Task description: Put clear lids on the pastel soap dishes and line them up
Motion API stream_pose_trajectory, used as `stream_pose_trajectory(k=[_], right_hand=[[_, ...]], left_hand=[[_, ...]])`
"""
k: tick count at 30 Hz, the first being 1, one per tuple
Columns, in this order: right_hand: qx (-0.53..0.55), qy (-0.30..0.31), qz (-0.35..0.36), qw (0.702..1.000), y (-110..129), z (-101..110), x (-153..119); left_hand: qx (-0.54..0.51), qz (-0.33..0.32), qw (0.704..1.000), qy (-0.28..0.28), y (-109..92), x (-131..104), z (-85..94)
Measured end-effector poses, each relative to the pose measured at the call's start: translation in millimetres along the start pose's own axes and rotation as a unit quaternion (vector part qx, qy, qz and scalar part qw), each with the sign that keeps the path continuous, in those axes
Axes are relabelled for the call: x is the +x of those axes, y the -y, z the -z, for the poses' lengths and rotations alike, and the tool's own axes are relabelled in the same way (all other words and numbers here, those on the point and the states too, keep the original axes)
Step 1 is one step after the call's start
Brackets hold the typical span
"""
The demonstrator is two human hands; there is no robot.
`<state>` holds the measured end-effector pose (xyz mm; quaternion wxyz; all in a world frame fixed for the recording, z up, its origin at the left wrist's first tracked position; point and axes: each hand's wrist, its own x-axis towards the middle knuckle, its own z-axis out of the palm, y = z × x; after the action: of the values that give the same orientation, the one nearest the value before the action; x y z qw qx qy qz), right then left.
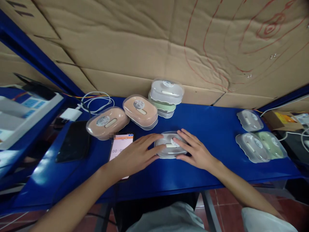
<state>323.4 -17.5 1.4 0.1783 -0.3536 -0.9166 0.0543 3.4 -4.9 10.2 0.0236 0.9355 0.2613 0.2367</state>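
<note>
A grey oval case with a clear cover lies on the blue table in front of me. My left hand rests over its left end, fingers on the cover. On its right end lies my right hand, with fingers spread across the cover and its edge. Both hands grip the case between them. A lit phone showing a timer lies partly under my left hand.
Two pink cases and a stack of grey and green cases stand behind. Several more cases lie at the right. A black device, white cable and charger are at left; cardboard rises behind.
</note>
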Motion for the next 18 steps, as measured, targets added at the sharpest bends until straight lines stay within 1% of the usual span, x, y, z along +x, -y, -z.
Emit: stream_pose_trajectory(k=[4,9,13,16,18], right_hand=[[-0.054,-0.003,0.038,0.998,7,-6,-3],[-0.097,-0.001,0.026,0.995,12,-14,-4],[-0.132,0.003,0.027,0.991,17,-17,-4],[-0.126,0.009,0.044,0.991,13,-17,-5],[-0.109,0.001,0.063,0.992,8,-17,-6]], left_hand=[[-0.005,-0.013,1.000,0.018,3,-3,-0.9],[-0.017,0.000,1.000,0.025,4,-5,0.0],[0.001,-0.003,0.999,0.040,3,-4,0.9],[0.023,-0.009,0.998,0.054,-1,-4,0.8],[0.031,0.002,0.997,0.066,-5,-5,0.4]])
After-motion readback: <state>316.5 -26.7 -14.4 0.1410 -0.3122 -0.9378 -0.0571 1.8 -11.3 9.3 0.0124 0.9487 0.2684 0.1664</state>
